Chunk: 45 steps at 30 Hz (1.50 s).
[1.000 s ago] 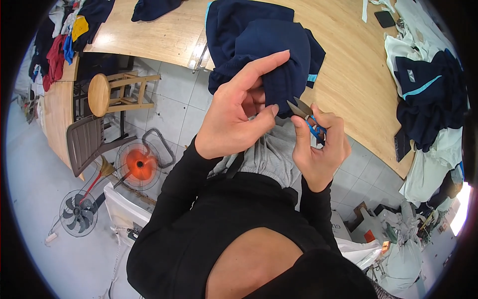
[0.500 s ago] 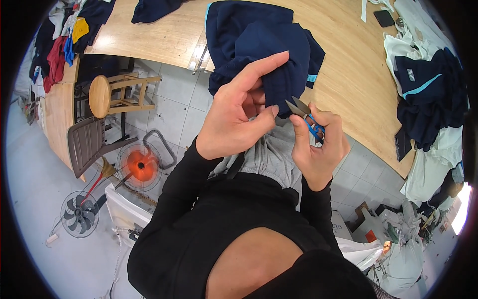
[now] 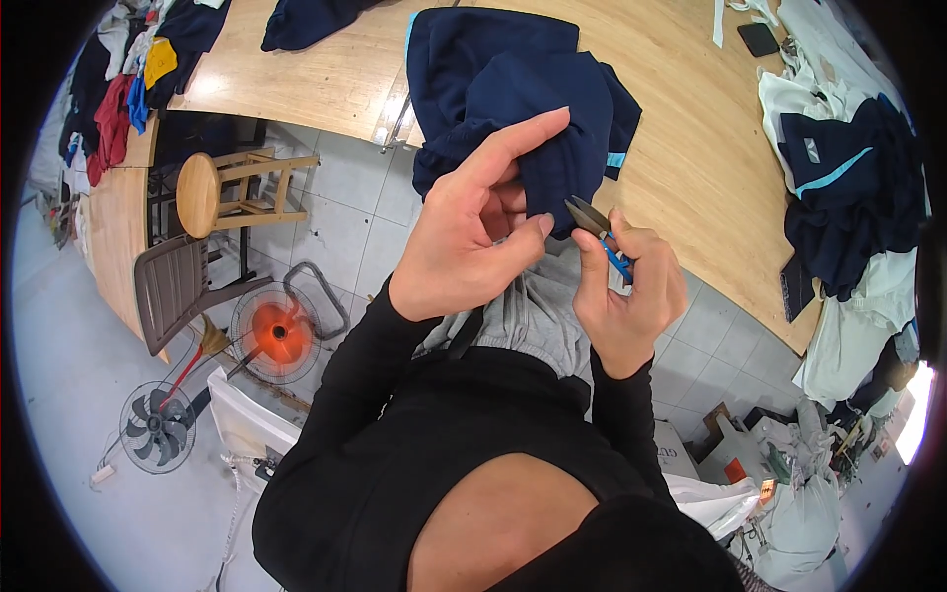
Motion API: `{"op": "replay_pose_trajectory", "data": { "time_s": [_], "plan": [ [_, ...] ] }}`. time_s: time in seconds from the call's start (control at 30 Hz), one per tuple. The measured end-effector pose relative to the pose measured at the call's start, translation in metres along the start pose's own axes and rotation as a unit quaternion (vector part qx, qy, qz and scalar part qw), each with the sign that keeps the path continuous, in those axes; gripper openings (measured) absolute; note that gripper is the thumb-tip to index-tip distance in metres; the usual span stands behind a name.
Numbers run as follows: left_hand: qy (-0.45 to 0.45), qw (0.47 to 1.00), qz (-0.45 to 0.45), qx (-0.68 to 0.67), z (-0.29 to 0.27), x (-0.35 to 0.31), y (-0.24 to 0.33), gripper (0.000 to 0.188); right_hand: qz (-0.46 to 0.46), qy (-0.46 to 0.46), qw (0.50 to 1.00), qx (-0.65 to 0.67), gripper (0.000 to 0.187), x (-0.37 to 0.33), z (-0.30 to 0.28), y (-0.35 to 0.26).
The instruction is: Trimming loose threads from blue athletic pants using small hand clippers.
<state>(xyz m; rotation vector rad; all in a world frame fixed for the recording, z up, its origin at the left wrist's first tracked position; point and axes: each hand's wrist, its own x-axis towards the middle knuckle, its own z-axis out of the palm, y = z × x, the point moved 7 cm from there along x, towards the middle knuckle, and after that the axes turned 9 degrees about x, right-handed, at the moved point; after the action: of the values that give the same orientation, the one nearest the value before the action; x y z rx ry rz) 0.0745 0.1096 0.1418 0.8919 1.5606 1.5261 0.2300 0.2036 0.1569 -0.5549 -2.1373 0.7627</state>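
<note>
A dark navy garment (image 3: 538, 94) with light blue trim lies bunched over the near edge of the wooden table. My left hand (image 3: 473, 227) grips its hanging edge between thumb and curled fingers, the index finger stretched out along the cloth. In my right hand (image 3: 631, 286) is a small pair of thread snips (image 3: 592, 219) with blue handles, held between thumb and fingers. The snips' grey blades point up and left, right beside the garment's edge near my left thumb. Whether the tips touch the cloth I cannot tell.
The wooden table (image 3: 691, 207) curves around in front. On its right side lie another navy garment (image 3: 838, 187), white cloth and a black phone (image 3: 758, 39). To the left stand a wooden stool (image 3: 199, 194), a brown chair (image 3: 170, 286) and two fans. Bags and boxes crowd the lower right.
The snips' blades have closed closer together and turned slightly as my right fingers squeezed the handles. My left hand and the garment have barely shifted.
</note>
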Motion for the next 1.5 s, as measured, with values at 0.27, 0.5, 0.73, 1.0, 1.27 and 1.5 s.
{"op": "replay_pose_trajectory", "data": {
  "time_s": [0.27, 0.5, 0.73, 1.0, 1.27, 1.5],
  "plan": [
    [0.009, 0.998, -0.001, -0.069, 0.001, -0.003, -0.005, 0.083, -0.023, 0.017, 1.0, -0.008, 0.032, -0.008, 0.003, 0.0],
    [0.03, 0.994, -0.022, -0.099, -0.002, 0.01, -0.013, 0.084, 0.101, 0.066, 0.986, 0.113, 0.037, -0.006, 0.006, 0.018],
    [0.033, 0.984, 0.003, -0.173, 0.0, 0.008, -0.019, 0.086, -0.048, 0.02, 0.993, 0.107, 0.064, 0.027, 0.027, -0.01],
    [-0.029, 0.996, -0.011, -0.081, 0.011, 0.006, -0.043, 0.087, -0.067, 0.03, 0.995, 0.07, 0.02, 0.013, 0.045, 0.012],
    [0.062, 0.997, 0.044, -0.031, 0.003, 0.014, -0.023, 0.077, -0.005, 0.061, 0.978, 0.2, 0.013, 0.014, 0.036, 0.039],
    [0.08, 0.996, 0.04, 0.029, 0.001, 0.016, -0.025, 0.071, 0.037, 0.032, 0.986, 0.158, 0.014, 0.014, 0.037, 0.029]
  ]
}}
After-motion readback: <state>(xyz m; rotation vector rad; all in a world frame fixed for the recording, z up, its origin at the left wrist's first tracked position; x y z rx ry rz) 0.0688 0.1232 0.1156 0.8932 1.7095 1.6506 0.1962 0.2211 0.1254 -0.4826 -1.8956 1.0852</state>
